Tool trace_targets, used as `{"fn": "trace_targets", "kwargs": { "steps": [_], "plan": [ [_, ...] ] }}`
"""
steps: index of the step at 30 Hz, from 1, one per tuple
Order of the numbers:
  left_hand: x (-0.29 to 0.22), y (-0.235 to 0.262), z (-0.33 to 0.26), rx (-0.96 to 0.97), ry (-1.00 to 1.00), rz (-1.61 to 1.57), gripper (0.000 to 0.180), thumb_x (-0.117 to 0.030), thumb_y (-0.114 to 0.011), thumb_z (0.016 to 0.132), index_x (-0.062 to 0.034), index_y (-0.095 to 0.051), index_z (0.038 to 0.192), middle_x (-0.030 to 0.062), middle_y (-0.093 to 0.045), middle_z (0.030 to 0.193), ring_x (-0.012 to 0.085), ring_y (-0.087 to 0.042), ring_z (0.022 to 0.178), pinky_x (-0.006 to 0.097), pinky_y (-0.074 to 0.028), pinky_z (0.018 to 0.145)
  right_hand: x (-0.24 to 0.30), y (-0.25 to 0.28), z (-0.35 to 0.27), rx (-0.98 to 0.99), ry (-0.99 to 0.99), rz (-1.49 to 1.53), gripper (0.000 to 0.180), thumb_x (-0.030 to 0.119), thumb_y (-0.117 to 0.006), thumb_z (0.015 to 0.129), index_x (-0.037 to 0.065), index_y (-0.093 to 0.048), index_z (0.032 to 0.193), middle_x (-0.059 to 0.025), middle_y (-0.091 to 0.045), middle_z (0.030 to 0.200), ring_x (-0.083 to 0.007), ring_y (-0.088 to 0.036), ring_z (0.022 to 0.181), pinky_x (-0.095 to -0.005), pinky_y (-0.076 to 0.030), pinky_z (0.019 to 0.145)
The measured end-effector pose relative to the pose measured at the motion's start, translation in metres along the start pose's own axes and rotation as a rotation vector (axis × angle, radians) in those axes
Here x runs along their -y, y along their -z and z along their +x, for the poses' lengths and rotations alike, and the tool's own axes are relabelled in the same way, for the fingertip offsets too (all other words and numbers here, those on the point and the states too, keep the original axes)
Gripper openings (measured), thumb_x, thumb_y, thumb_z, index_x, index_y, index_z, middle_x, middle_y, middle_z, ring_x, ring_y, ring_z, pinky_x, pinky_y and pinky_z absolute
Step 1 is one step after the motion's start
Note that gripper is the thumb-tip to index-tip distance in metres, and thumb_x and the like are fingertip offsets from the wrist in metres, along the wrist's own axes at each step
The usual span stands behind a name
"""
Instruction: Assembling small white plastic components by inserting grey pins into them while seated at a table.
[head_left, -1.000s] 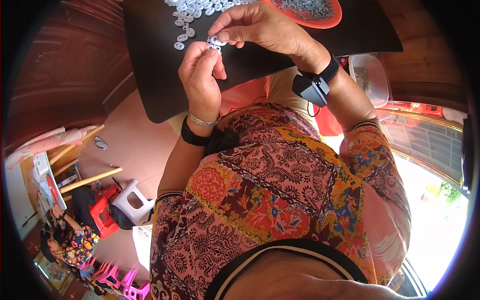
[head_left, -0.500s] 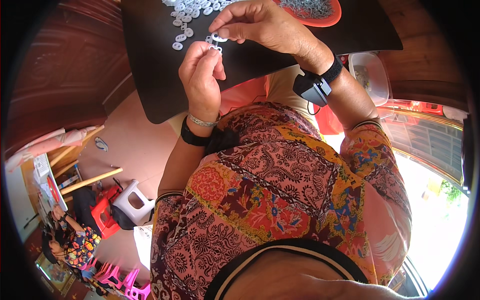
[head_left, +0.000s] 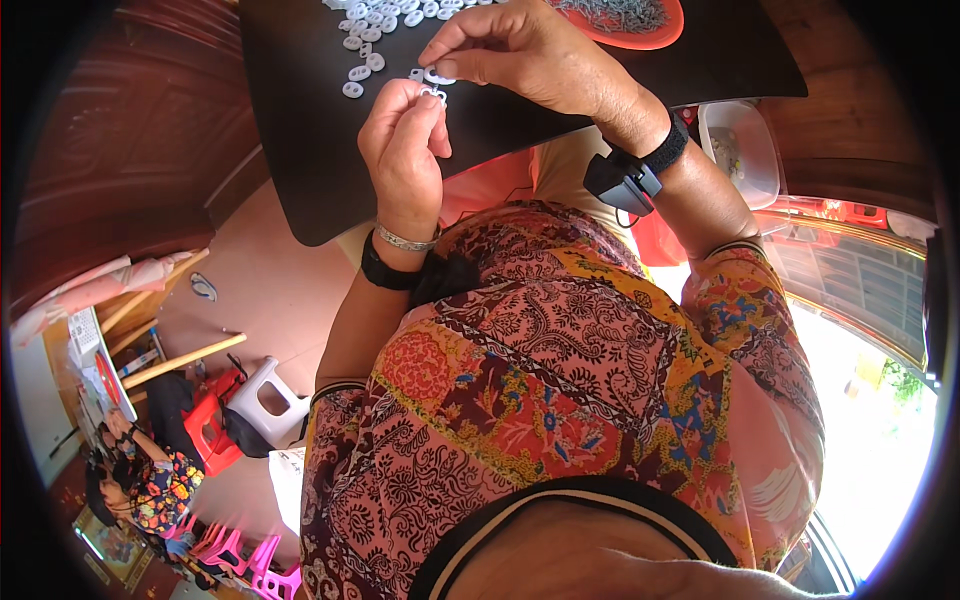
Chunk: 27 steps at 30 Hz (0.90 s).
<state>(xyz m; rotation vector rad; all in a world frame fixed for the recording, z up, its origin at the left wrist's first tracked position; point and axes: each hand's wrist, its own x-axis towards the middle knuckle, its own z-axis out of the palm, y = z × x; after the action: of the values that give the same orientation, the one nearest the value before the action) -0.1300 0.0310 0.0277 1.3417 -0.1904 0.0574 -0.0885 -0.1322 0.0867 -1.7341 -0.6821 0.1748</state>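
A black table spreads beneath you, an orange bowl of gray bits just beyond your right hand. Your left hand sits close below the right, both pinching. Many white pieces lie loose beyond the left. Between your fingertips, the right grips a white oval, the left a smaller white part; the pair looks midway, though whether it is joined cannot be told.

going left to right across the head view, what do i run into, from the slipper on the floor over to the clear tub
Slipper, pale grey stool, left hand, right hand, orange bowl, clear plastic tub.
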Motion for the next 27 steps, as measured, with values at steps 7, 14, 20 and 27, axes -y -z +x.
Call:
{"fn": "trace_targets", "kwargs": {
  "steps": [7,14,20,27],
  "plan": [
    [0.000,0.000,0.001,-0.027,0.010,-0.012,0.013,-0.010,-0.047,0.088,-0.0007,-0.052,0.080,0.0015,-0.046,0.062,0.0077,-0.038,0.049,0.020,-0.031,0.047,-0.001,-0.009,0.000,-0.013,0.042,-0.121,0.013,0.005,-0.061,0.086,-0.003,-0.064,0.095,-0.0096,-0.066,0.083,-0.0147,-0.061,0.077,-0.0264,-0.048,0.071],
    [0.000,0.000,0.003,-0.077,0.023,-0.093,0.017,-0.013,-0.049,0.088,0.0004,-0.055,0.081,-0.0005,-0.046,0.058,0.0058,-0.040,0.048,0.021,-0.033,0.045,-0.026,-0.023,-0.012,-0.085,0.224,-0.237,0.033,0.009,-0.070,0.079,0.003,-0.062,0.110,-0.0050,-0.063,0.095,-0.0148,-0.062,0.083,-0.0269,-0.050,0.074],
    [-0.001,0.001,0.003,-0.042,0.023,-0.103,0.020,-0.016,-0.050,0.090,0.0010,-0.056,0.084,-0.0003,-0.048,0.062,0.0059,-0.042,0.052,0.020,-0.034,0.049,-0.028,-0.031,-0.017,-0.249,0.226,-0.413,0.034,0.010,-0.073,0.075,0.005,-0.064,0.108,-0.0080,-0.063,0.093,-0.0202,-0.063,0.081,-0.0283,-0.050,0.071],
    [-0.002,0.000,0.003,-0.037,0.018,-0.069,0.018,-0.016,-0.049,0.090,0.0002,-0.055,0.084,-0.0005,-0.049,0.063,0.0060,-0.042,0.054,0.020,-0.034,0.051,-0.025,-0.032,-0.021,-0.280,0.208,-0.338,0.037,0.011,-0.075,0.073,0.005,-0.064,0.108,-0.0083,-0.062,0.089,-0.0205,-0.063,0.079,-0.0288,-0.050,0.070]
  ]
}}
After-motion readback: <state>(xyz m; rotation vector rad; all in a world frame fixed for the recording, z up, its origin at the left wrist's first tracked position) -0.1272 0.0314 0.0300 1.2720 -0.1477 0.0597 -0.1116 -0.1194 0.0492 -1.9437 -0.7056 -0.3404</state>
